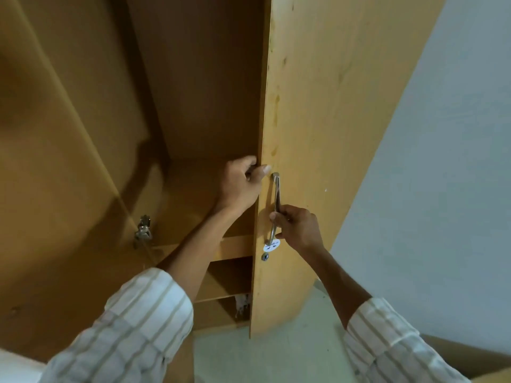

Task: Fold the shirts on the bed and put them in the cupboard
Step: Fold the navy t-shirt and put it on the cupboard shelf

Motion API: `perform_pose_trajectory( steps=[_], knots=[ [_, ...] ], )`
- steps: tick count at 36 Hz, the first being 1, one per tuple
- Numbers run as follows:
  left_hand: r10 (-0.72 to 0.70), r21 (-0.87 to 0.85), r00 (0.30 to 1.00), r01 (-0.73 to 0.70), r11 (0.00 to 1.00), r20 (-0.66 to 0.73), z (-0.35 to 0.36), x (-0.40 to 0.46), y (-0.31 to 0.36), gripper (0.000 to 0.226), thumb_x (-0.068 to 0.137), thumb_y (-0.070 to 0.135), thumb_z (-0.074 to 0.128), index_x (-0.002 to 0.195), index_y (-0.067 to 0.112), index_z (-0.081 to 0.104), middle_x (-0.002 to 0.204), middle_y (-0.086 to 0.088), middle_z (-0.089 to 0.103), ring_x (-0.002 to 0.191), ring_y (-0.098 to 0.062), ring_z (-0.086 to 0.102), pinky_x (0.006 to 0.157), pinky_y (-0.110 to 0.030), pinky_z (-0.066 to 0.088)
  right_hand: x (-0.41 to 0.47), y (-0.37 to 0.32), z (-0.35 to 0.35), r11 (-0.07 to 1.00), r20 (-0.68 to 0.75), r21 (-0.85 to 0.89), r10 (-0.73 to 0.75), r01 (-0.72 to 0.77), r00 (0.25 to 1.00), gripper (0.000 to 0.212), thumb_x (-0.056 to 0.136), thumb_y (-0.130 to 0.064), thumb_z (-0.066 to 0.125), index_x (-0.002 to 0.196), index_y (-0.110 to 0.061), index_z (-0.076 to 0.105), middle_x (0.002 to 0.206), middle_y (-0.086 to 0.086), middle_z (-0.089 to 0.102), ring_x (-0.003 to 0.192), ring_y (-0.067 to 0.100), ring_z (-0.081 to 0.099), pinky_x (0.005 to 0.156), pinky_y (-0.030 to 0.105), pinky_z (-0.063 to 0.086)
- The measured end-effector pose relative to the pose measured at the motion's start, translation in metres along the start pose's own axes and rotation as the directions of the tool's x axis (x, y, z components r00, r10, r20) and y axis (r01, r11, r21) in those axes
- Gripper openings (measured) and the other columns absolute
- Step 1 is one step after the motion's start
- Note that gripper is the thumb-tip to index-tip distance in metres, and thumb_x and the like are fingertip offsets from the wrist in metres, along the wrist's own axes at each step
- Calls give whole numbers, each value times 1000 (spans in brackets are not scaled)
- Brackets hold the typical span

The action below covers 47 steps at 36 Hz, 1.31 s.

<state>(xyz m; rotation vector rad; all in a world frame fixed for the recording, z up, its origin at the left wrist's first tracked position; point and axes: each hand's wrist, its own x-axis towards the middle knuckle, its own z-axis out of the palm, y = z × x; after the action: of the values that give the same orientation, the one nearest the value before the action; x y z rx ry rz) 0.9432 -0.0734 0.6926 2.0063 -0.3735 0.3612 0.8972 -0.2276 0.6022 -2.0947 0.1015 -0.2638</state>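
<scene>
Wooden cupboard (193, 106) fills the frame's left and centre, shelves low centre; no shirts visible. Left hand (243, 183) grips the door (331, 120) edge; right hand (297, 226) curls round the handle (276, 194). I'd steady both, swinging gently.

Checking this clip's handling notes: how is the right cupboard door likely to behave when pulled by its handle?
The cupboard door is a flat board, so probably stiff. It is tall, so likely heavyish. The slim metal handle may be slippery; the right hand grips it, the left hand holds the edge.

Head cam, close, looks down at cupboard (318, 134).
</scene>
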Motion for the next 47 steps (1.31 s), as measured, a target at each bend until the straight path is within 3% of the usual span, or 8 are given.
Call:
perform_pose_trajectory(
  steps=[4,10,19,24,29,32,41,47],
  knots=[
    [-69,22,998,70,997,-12,-1,28,-13,39,98,32,65,112,-4,67,112,-20,71,104,-35,65,81,-42,52,24,-7,12,999,-9,-32,-26,26,1000,17,97,-39,67,100,-25,77,77,-5,75,70,20,73,68,50,62],
    [-81,-5,997,81,997,1,-1,55,-26,27,98,29,65,108,4,71,104,-7,74,90,-18,67,64,-22,46,49,-9,24,997,-22,-62,-36,34,999,20,96,-37,68,103,-21,77,80,-2,76,69,23,73,66,49,61],
    [-62,-24,998,62,998,28,-3,68,-34,22,99,28,64,94,7,69,95,-11,73,88,-29,68,73,-46,56,62,-10,29,999,-29,-51,-5,4,1000,23,96,-38,69,105,-18,77,85,0,77,71,24,74,67,50,62],
    [-50,-21,998,51,998,30,-2,65,-33,22,99,28,64,98,7,72,94,-8,74,81,-18,66,65,-34,48,60,-15,29,999,-18,-34,36,-36,999,24,97,-34,68,111,-16,76,98,0,77,80,23,75,76,49,62],
    [-117,-37,993,116,992,-2,-17,36,-29,42,98,19,67,137,9,60,127,-3,68,116,-13,64,80,-6,47,39,-16,34,964,-16,-238,121,-122,992,43,95,-47,68,124,-16,64,117,-6,71,100,17,70,91,38,56],
    [-135,-38,990,133,990,-41,-40,1,-32,41,98,23,66,138,14,61,124,-2,71,114,-13,67,86,-11,50,11,-20,46,941,-17,-312,133,-132,991,43,93,-51,67,117,-16,59,113,-1,70,100,21,68,81,34,52],
    [-22,75,962,44,996,-272,-123,-163,-3,32,99,15,60,131,12,67,116,-2,74,108,1,67,87,-8,50,-100,-68,112,986,384,-79,-106,147,917,18,88,-34,71,104,-26,65,94,-14,74,84,1,72,82,32,60],
    [153,337,899,-6,941,-411,-165,-266,35,22,97,18,63,114,13,76,102,10,77,93,12,66,77,-1,47,-167,-122,139,908,449,94,-405,409,797,32,89,-34,71,118,-26,63,107,-17,71,88,-11,63,73,5,47]
  ],
)
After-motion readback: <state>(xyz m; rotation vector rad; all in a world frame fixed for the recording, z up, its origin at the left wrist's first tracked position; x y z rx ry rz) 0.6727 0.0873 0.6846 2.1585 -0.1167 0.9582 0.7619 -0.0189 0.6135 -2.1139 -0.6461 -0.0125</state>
